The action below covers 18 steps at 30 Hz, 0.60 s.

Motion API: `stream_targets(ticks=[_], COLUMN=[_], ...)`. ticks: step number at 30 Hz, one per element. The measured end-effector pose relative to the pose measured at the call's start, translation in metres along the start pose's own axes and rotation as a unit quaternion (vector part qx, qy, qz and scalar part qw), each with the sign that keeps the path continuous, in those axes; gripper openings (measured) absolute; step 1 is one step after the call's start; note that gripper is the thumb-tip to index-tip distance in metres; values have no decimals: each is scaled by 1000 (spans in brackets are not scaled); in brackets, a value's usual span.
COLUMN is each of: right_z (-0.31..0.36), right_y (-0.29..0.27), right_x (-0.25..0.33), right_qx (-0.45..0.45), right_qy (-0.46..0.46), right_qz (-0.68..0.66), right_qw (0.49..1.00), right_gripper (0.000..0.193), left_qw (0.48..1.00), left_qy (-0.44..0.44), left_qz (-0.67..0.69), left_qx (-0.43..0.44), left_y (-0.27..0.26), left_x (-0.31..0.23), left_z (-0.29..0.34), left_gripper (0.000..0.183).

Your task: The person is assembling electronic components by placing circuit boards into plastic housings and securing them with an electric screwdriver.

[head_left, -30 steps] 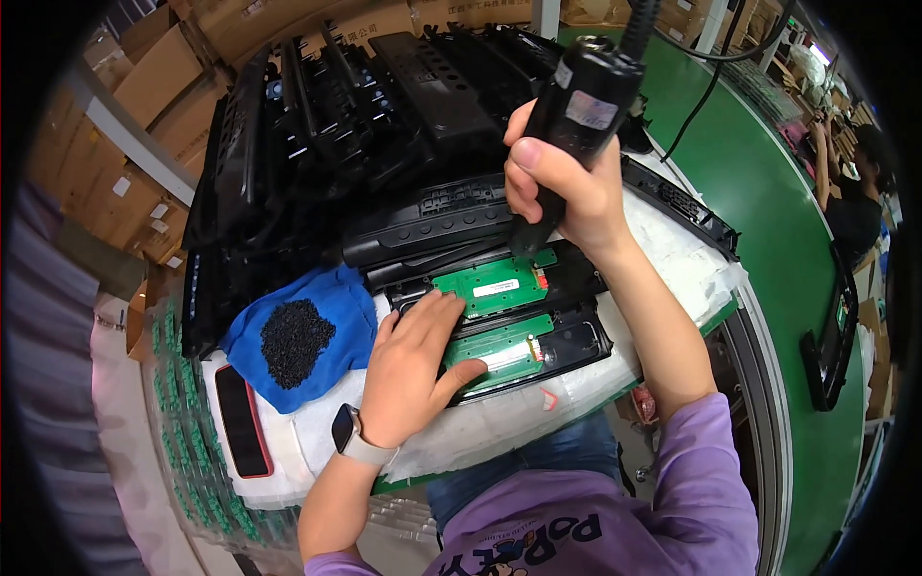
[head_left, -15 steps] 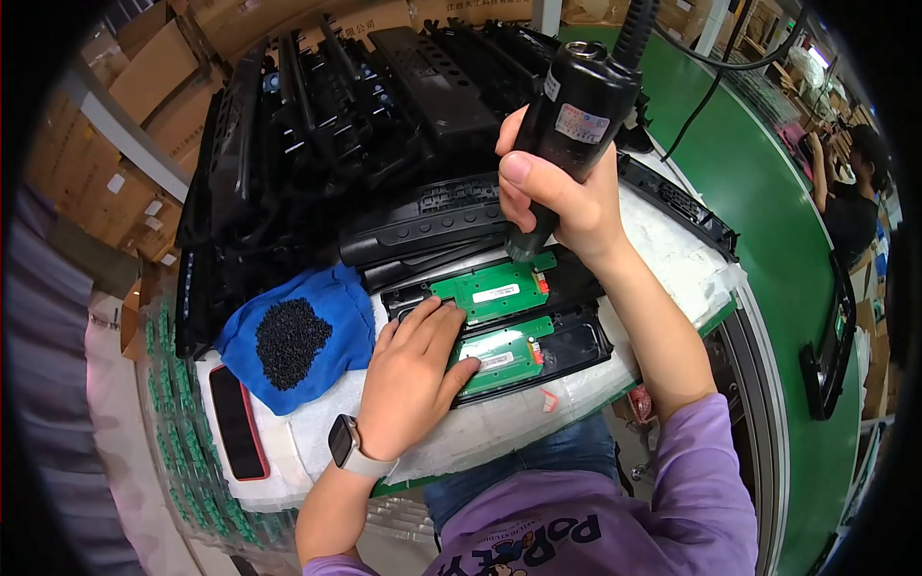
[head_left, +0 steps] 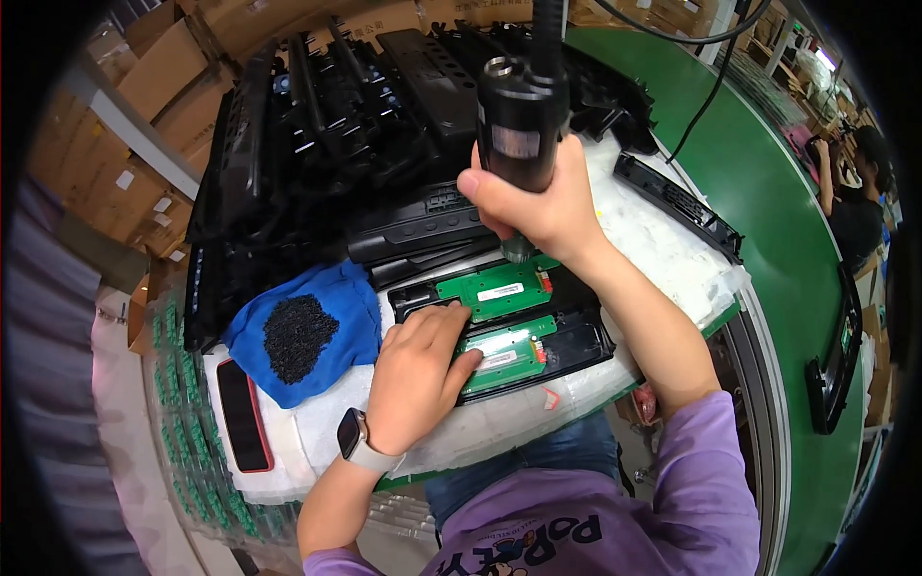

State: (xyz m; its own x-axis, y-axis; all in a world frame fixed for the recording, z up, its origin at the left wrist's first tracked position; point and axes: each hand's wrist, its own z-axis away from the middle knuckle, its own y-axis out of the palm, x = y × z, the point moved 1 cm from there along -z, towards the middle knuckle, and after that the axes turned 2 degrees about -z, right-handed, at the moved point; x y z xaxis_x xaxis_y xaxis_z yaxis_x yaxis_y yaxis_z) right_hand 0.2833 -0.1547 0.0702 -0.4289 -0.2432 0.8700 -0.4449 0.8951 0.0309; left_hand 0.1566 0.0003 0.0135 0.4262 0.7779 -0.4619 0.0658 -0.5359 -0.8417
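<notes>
Up at the back, a big heap of black plastic housings (head_left: pixel 327 125) fills the far side of the bench, stacked against cardboard boxes (head_left: pixel 144 86). To the right runs a green conveyor belt (head_left: pixel 768 221), where another person (head_left: pixel 855 192) works far off at the rim. White foam padding (head_left: pixel 663 240) covers the work surface. On it, just in front of the heap, lies a black tray-like part (head_left: pixel 576 336) holding two green circuit boards, the upper board (head_left: pixel 495 288) and the lower board (head_left: pixel 504 350) side by side. Left of them a blue cloth (head_left: pixel 336 307) carries a pile of small black screws (head_left: pixel 298 331), and a dark phone with a red edge (head_left: pixel 243 413) lies near the front corner. The right hand (head_left: pixel 538 206) is clamped around a black electric screwdriver (head_left: pixel 523 115), held upright with its tip down at the upper board's far edge. The left hand (head_left: pixel 418 370), wearing a wristwatch (head_left: pixel 353 437), rests flat with fingers loosely together, pressing on the tray's left end and touching the lower board.
</notes>
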Motion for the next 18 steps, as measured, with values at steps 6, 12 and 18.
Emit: stream_targets(ticks=[6, 12, 18], right_z=[14, 17, 19], right_y=[1, -11, -1], right_x=[10, 20, 19], right_qx=[-12, 26, 29], right_qy=[-38, -116, -95], right_qz=[-41, -216, -208], right_qw=[998, 969, 973], right_gripper=[28, 30, 31], left_qw=[997, 924, 922], left_qy=[33, -215, -269], left_qz=[16, -250, -253], left_qx=[-61, -193, -112], left_y=[-10, -64, -74], left_x=[5, 66, 113], left_z=[7, 19, 40], left_gripper=[34, 10, 14])
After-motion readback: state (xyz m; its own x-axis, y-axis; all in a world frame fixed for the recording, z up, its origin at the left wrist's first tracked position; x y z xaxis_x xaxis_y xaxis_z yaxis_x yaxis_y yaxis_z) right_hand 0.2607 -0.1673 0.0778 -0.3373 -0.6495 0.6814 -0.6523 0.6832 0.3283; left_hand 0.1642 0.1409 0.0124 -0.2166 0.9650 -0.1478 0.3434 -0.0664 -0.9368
